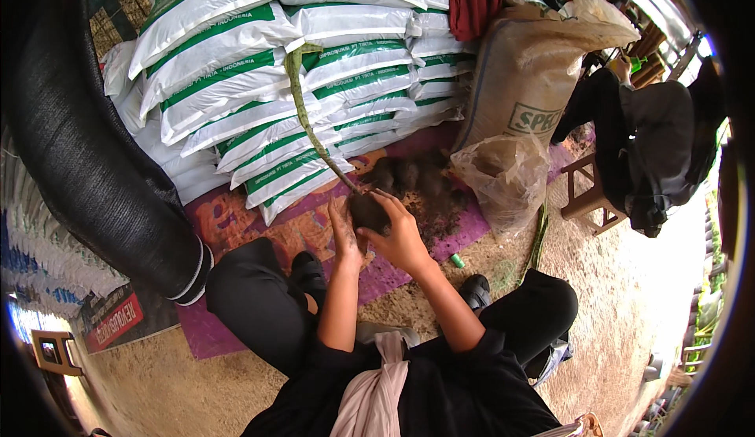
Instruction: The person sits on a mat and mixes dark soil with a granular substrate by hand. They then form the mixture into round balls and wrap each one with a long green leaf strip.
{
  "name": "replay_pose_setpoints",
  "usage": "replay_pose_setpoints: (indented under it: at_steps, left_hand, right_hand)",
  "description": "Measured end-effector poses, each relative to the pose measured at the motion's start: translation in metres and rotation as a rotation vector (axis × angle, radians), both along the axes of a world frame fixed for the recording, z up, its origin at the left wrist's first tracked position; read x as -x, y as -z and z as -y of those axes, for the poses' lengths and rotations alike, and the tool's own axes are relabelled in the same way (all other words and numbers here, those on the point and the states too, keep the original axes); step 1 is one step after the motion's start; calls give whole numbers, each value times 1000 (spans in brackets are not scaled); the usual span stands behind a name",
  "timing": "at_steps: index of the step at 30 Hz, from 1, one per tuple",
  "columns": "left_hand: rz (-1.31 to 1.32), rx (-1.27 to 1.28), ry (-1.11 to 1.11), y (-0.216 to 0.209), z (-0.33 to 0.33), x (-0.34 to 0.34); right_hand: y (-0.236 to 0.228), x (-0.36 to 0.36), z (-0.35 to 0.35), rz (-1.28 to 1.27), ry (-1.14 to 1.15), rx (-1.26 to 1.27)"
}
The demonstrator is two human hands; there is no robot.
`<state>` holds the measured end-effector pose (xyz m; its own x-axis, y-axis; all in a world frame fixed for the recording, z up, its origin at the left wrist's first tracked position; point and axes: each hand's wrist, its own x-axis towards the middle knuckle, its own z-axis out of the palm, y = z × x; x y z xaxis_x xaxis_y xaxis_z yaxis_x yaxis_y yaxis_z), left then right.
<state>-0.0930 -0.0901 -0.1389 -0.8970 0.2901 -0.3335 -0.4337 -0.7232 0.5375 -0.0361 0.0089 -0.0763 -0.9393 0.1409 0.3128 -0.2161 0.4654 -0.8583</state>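
Observation:
Between my two hands is a dark, rounded ball of soil (368,212). A long green stem (305,114) rises from it, leaning away to the far left in front of stacked sacks. Pressed along the ball's left side is my left hand (345,231), its palm and fingers smudged with dirt. My right hand (399,236) curves over the right side, fingers on top and thumb toward me. Just beyond the hands, dark clumps of soil (413,181) lie on a purple printed sheet (287,221). The underside of the ball is hidden.
White and green sacks (358,51) are stacked ahead. A large tan sack (523,67) and a clear plastic bag (503,173) stand right of the soil. A black roll (102,146) leans at left. Another person in dark clothes (661,138) sits on a brown stool (590,197).

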Motion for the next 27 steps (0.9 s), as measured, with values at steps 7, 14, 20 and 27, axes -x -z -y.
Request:
replay_pose_setpoints:
  at_steps: [7, 14, 20, 27]
  left_hand:
    - [-117, -92, 74, -2, -4, 0]
    - [-96, -131, 70, 10, -9, 1]
    - [-79, -187, 122, 15, -3, 1]
    - [-121, -92, 166, 18, 0, 6]
  right_hand:
    - [9, 3, -5, -18, 71, 80]
    - [13, -2, 4, 78, 42, 163]
    - [-2, -11, 7, -88, 160, -478]
    - [0, -11, 7, -90, 82, -431]
